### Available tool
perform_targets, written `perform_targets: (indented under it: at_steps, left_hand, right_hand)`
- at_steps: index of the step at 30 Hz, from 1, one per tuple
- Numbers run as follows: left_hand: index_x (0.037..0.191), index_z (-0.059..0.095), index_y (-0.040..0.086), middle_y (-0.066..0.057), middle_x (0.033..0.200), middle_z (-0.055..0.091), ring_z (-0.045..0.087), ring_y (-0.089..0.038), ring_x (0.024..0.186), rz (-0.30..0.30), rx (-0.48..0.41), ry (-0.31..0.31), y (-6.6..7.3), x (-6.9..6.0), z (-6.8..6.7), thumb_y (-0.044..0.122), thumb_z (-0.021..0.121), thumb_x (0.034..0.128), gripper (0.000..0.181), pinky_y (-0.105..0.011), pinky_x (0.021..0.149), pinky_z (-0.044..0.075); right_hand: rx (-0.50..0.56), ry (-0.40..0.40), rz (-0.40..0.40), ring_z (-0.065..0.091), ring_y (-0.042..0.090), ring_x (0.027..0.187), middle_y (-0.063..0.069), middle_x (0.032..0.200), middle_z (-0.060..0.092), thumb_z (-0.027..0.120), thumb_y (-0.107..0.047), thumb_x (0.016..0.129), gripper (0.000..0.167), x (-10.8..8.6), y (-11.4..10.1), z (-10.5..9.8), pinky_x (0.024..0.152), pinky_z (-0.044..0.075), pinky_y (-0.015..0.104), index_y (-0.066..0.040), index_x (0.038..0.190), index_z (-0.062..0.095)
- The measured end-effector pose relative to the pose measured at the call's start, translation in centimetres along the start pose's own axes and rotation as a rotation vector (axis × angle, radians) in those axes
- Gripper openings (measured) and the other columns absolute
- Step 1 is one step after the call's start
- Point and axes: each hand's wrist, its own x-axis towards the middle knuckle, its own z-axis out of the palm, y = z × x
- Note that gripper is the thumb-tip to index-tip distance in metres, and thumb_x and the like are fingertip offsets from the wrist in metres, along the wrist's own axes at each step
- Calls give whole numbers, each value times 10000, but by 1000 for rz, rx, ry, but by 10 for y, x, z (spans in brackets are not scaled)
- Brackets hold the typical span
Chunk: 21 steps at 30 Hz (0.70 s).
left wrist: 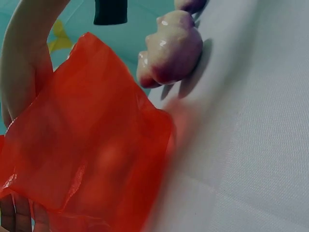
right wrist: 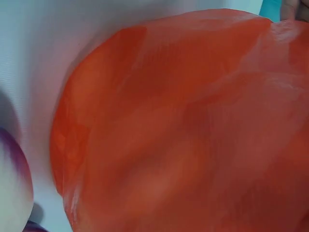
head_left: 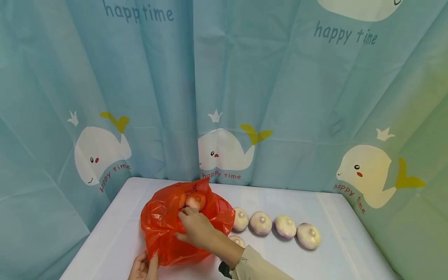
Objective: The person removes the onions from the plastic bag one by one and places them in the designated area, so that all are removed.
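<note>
A red plastic bag (head_left: 159,217) lies on the left part of the table, its mouth facing up, with round white-and-purple produce (head_left: 196,201) inside, tinted red. My left hand (head_left: 144,267) pinches the bag's near left edge between thumb and fingers. Over the bag's mouth reaches my right hand (head_left: 196,227), palm down, its fingertips at the produce inside; whether they grip it I cannot tell. The left wrist view shows the bag (left wrist: 96,135) with the left fingers (left wrist: 23,212) at its lower left. In the right wrist view the bag (right wrist: 183,130) fills most of the frame.
Right of the bag, a row of several white-and-purple bulbs (head_left: 260,223) stretches across the white table (head_left: 336,256). Another bulb (head_left: 237,241) shows partly behind the right forearm. A blue curtain with whale prints (head_left: 224,149) hangs behind the table.
</note>
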Motion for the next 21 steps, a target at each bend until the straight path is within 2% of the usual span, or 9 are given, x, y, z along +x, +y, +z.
perform_targets:
  at_steps: [4,6,10,13,17,19,21]
  left_hand:
    - [999,559,-91,79,819,592,533,57,694,16,0,3,2,-1,1,-28,563,892,124,-102,582,475]
    - [995,557,-111,45,826,606,537,52,692,23,-14,2,3,0,1,-35,566,887,132,-104,578,476]
    - [1024,541,-128,-38,858,616,529,54,686,17,24,2,5,-1,2,-33,563,884,170,-102,574,473]
    - [1039,535,-127,-28,846,605,522,54,685,4,44,-2,7,-1,3,-30,558,886,182,-100,577,472]
    - [1003,554,-104,49,795,600,529,36,677,-5,21,-13,8,-2,2,-28,566,885,141,-110,571,469]
    - [995,558,-99,53,789,607,531,30,671,-11,22,-17,9,-3,3,-22,572,886,134,-117,565,468]
    - [1028,539,-122,4,817,613,528,33,671,-16,46,-20,10,-4,3,-9,570,893,179,-116,565,469]
  right_hand:
    - [-46,-33,20,504,184,1065,53,1188,562,714,-421,818,505,5,-5,1,831,496,256,-80,1178,615]
    - [-45,-71,45,492,206,1082,61,1220,548,719,-427,812,518,7,-8,1,829,502,283,-94,1192,609]
    - [-45,-136,88,479,220,1071,60,1260,514,727,-457,792,511,11,-12,4,800,505,295,-120,1160,618]
    - [-49,-142,105,471,209,1051,50,1268,506,736,-472,775,524,14,-13,8,783,499,279,-130,1159,631]
    - [-52,-128,130,457,195,1025,49,1222,515,757,-468,752,487,17,-14,11,800,485,265,-103,1067,689]
    - [-44,-132,148,451,195,1033,53,1213,511,765,-456,747,487,18,-14,11,833,475,263,-77,1044,695]
    - [-14,-138,170,446,201,1056,61,1227,500,769,-437,752,538,21,-14,13,867,463,268,-41,1100,660]
